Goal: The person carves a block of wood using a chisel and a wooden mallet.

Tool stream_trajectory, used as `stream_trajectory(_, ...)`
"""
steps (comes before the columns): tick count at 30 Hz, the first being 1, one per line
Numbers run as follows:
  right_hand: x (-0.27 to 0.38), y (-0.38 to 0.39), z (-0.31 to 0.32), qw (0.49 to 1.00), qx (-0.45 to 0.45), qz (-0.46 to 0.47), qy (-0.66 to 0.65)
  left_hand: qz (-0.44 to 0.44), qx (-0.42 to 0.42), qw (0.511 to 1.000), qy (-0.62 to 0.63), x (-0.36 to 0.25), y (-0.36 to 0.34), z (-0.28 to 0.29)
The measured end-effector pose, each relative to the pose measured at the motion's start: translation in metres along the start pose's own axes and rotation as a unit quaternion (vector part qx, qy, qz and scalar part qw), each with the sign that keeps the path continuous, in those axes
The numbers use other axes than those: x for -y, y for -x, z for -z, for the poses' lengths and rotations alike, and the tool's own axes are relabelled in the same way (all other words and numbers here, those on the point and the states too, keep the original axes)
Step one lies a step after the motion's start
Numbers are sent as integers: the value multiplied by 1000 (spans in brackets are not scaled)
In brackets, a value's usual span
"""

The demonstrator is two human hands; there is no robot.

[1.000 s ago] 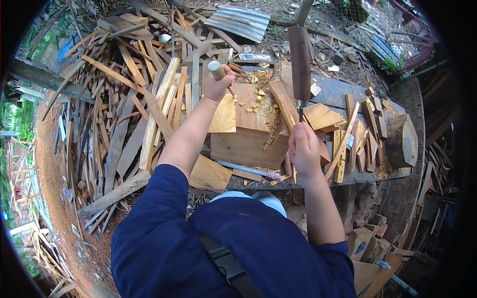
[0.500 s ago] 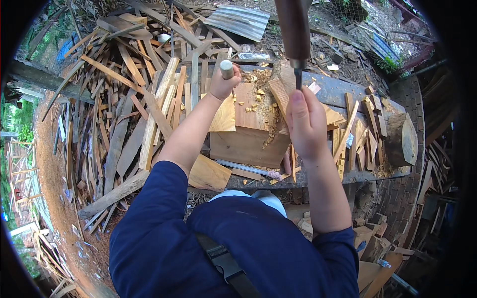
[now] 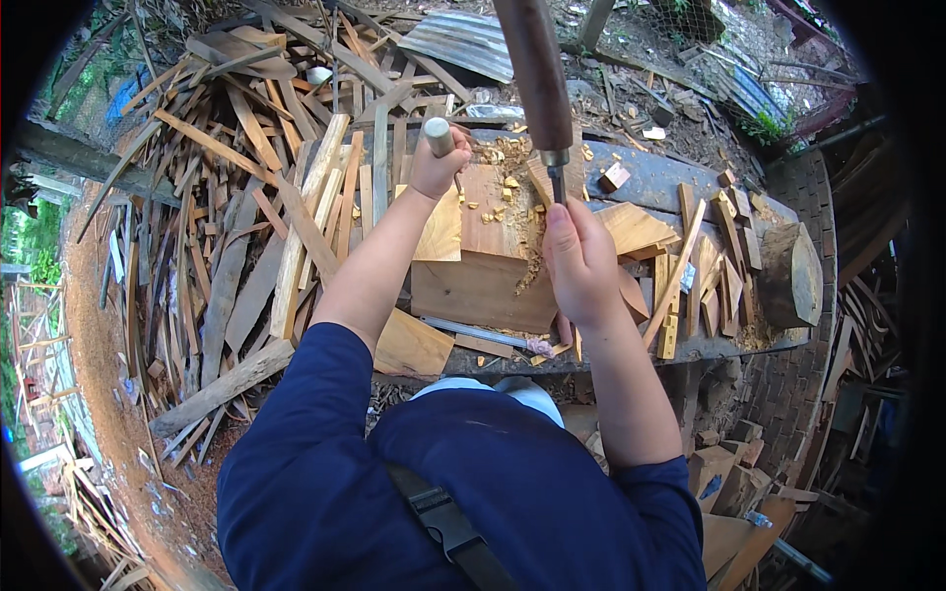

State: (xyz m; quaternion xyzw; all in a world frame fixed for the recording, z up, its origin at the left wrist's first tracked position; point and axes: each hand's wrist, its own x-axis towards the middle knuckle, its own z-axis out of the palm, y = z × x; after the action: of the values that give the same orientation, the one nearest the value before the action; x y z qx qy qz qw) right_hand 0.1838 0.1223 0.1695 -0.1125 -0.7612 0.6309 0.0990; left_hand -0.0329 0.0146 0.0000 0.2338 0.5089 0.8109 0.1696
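Note:
My left hand [image 3: 439, 167] is closed round a tool with a pale cylindrical handle [image 3: 439, 138], over a pale board [image 3: 436, 229] lying on a wooden block [image 3: 478, 286] strewn with chips [image 3: 510, 185]. My right hand [image 3: 581, 261] grips the narrow metal shaft of a second tool, whose long dark wooden handle or head [image 3: 537, 79] stands up toward the camera, past the frame's top. Behind it lie a slanting wooden piece and shavings, partly hidden.
A dark bench [image 3: 650, 167] carries wood offcuts [image 3: 631, 227] and a log round [image 3: 788, 276] at right. A big pile of sticks and planks [image 3: 236, 167] fills the left. Corrugated metal [image 3: 453, 49] and mesh fencing [image 3: 700, 30] lie beyond; more scrap wood [image 3: 739, 532] sits low right.
My right hand has risen and moved left, bringing the dark wooden tool closer to the camera and farther left. My left hand stays in nearly the same place over the block.

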Motion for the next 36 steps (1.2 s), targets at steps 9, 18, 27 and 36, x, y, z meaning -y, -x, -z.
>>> stream_trajectory(9,-5,3,5,1000,2,18,-15,-1,4,999,-50,1,-1,-4)
stream_trajectory(18,-15,-16,-4,971,37,36,235,-24,0,993,-118,-6,5,-30)
stream_trajectory(27,-19,-19,-4,924,108,-111,349,-30,37,993,-108,9,5,-19)
stream_trajectory(36,-54,0,7,954,23,-74,290,-29,0,978,-207,8,-1,-15)
